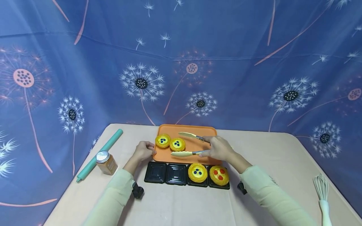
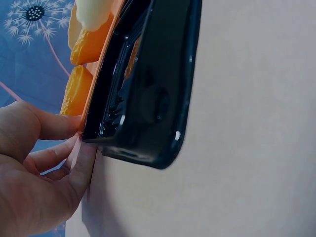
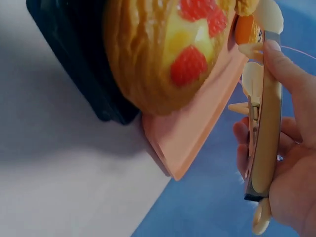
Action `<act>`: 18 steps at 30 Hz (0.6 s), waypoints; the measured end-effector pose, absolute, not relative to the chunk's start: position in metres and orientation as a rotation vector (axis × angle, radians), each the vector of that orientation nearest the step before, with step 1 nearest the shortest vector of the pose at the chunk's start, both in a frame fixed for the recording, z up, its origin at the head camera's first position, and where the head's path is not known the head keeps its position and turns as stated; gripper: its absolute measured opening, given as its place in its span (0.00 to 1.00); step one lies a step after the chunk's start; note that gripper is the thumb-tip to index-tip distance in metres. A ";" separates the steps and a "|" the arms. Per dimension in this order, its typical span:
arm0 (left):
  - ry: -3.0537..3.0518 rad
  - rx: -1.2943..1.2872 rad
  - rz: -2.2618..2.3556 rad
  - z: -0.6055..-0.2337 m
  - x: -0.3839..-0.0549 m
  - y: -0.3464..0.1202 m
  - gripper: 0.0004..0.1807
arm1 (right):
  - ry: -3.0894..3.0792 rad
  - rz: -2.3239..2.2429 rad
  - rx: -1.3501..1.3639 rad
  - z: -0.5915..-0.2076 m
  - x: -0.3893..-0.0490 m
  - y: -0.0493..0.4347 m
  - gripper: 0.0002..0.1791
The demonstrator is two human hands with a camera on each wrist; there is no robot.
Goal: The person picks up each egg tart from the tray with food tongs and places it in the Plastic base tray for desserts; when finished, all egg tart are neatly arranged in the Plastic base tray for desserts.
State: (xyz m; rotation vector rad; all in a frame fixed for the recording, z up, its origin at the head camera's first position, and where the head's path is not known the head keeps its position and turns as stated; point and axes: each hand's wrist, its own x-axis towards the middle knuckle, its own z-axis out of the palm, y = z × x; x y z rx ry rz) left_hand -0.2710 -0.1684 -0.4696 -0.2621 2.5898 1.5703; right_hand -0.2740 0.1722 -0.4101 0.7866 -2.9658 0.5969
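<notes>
My left hand (image 1: 143, 151) pinches the left edge of an orange tray (image 1: 198, 146), thumb above and fingers below in the left wrist view. Two egg tarts with blue berries, one tart (image 1: 162, 141) and another tart (image 1: 177, 144), sit at the tray's left. Over the tray my right hand (image 1: 219, 148) grips a pair of tongs (image 3: 269, 118). The tongs' cream tips are spread apart, one near the second tart, with nothing between them. In front stand black square cups: two hold nothing, one bears a blue-berry tart (image 1: 197, 173), and the rightmost a red-berry tart (image 1: 219, 175).
A teal rolling pin (image 1: 100, 153) lies at the left, with a silver-lidded jar (image 1: 106, 162) beside it. A whisk (image 1: 323, 197) lies near the table's right edge. Behind the table hangs a blue cloth (image 1: 181, 62) with dandelions.
</notes>
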 end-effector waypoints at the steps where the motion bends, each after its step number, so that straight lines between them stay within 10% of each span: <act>1: 2.590 -0.263 1.575 -0.470 -0.271 -0.168 0.14 | -2.958 0.598 0.786 -0.412 -0.274 0.171 0.45; 18: 2.577 -0.261 1.589 -0.471 -0.271 -0.169 0.13 | -2.900 0.576 0.723 -0.413 -0.274 0.163 0.35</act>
